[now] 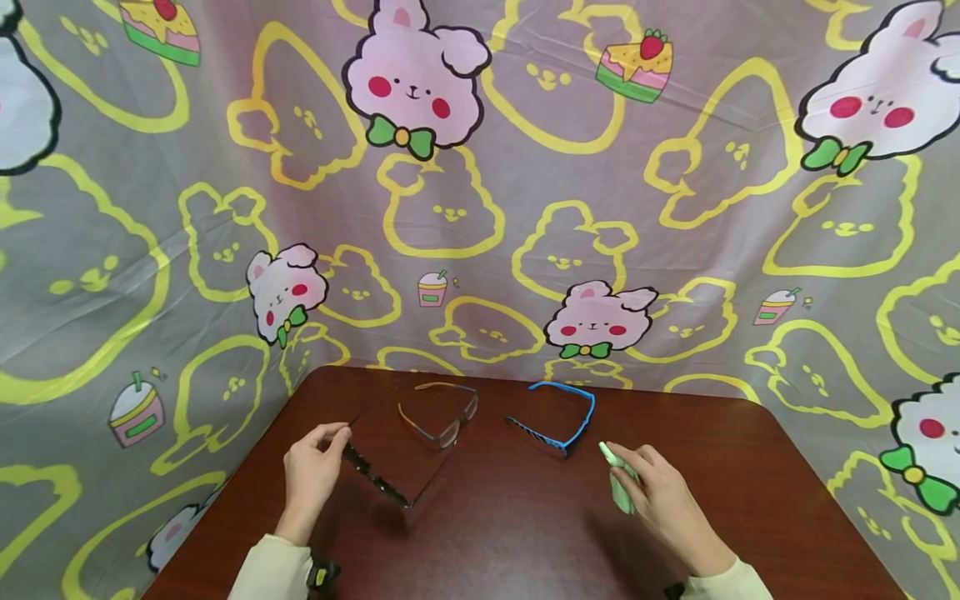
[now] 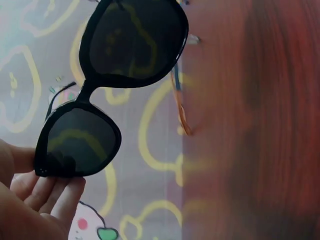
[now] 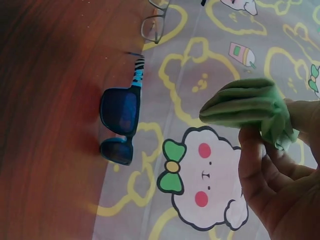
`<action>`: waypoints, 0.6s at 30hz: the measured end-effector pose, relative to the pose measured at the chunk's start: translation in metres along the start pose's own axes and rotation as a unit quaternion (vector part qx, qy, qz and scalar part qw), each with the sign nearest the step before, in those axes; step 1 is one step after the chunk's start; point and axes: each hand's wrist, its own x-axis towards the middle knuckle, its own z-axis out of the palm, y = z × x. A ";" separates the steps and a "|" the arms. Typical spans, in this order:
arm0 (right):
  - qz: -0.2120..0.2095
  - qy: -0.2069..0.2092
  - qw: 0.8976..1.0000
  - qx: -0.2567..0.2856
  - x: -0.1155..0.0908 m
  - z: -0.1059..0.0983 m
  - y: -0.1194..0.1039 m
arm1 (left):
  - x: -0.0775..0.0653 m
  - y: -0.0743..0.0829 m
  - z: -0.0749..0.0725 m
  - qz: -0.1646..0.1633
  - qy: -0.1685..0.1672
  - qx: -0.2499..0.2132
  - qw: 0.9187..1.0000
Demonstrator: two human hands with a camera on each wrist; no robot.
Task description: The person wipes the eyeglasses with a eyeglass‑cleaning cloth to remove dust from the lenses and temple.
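Observation:
My left hand [image 1: 313, 472] pinches black sunglasses [image 2: 86, 90] by one end of the frame, beside a lens; in the head view they hang above the table with the temples spread. A bunched light green cloth [image 3: 250, 107] is gripped between the thumb and fingers of my right hand [image 1: 663, 498], also held above the table. Blue-framed sunglasses [image 1: 576, 433] with a striped temple lie to the left of the right hand. Farther left, clear-lensed eyeglasses [image 1: 450, 432] with orange-brown temple tips rest on the table, temples unfolded.
The dark reddish-brown wooden table [image 1: 510, 533] spans the space below both hands. A patterned curtain [image 1: 465, 275] with cartoon rabbits rises behind the table's far edge and along both sides.

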 end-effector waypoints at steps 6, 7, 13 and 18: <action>0.013 -0.008 1.000 0.004 -0.003 -0.001 0.000 | 0.010 -0.016 -0.005 -0.029 0.016 0.028 0.999; 0.017 -0.011 1.000 0.002 -0.003 -0.001 0.000 | 0.012 -0.018 -0.007 -0.034 0.015 0.030 0.999; 0.056 -0.023 0.998 -0.009 -0.004 -0.002 -0.002 | 0.022 -0.028 -0.015 -0.049 0.021 0.043 0.998; 0.099 -0.024 0.995 0.012 -0.005 -0.002 -0.004 | 0.029 -0.036 -0.019 -0.068 0.029 0.049 0.996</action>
